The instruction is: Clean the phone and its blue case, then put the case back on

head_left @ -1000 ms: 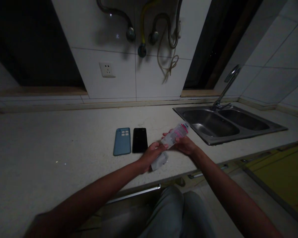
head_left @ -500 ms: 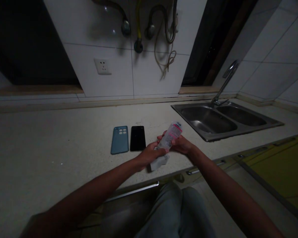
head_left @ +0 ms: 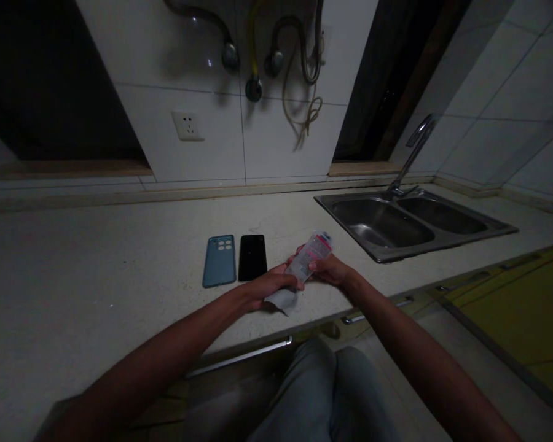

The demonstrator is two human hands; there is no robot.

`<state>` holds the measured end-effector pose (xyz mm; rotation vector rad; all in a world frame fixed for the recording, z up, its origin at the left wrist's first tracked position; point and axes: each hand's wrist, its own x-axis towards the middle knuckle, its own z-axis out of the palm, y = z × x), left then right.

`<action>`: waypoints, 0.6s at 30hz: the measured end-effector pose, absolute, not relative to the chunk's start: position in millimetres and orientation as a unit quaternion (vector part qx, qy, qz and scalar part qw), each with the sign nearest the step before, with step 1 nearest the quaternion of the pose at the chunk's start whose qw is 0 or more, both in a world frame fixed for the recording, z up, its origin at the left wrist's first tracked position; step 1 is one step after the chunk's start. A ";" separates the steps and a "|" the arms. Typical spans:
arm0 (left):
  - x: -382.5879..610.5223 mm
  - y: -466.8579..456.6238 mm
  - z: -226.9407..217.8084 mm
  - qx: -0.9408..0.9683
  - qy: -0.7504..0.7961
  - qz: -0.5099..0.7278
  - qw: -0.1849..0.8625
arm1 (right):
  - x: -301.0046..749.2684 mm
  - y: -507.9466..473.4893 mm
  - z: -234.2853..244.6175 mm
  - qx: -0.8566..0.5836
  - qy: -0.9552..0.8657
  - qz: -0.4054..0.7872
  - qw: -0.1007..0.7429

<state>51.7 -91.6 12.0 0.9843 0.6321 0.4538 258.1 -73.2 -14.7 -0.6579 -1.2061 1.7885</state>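
Observation:
A clear plastic packet (head_left: 314,250) with pink and white print is held slantwise just above the counter. My left hand (head_left: 273,283) is closed on its lower end, thumb on top. My right hand (head_left: 330,269) grips its right side, the thumb pressed on the print. A whitish sheet-like piece (head_left: 283,299) sticks out below my left hand; whether it is part of the packet I cannot tell. Left of my hands, a black phone (head_left: 252,258) lies flat beside a blue phone case (head_left: 219,261) with camera cut-outs.
A double steel sink (head_left: 378,248) with a tap (head_left: 412,156) is set in the pale counter (head_left: 96,258) on the right. Hoses and valves (head_left: 253,89) hang on the tiled wall above a socket (head_left: 187,126). Drawer handles (head_left: 242,356) run along the front edge.
The packet and both hands have shifted slightly left and the packet leans lower. The whitish piece below my left hand has swung left and spread out. The view has moved slightly.

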 end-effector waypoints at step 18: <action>54.0 -93.9 5.6 0.451 0.261 0.225 0.823 | 266.1 -69.3 -11.8 -0.316 -0.411 0.698 0.494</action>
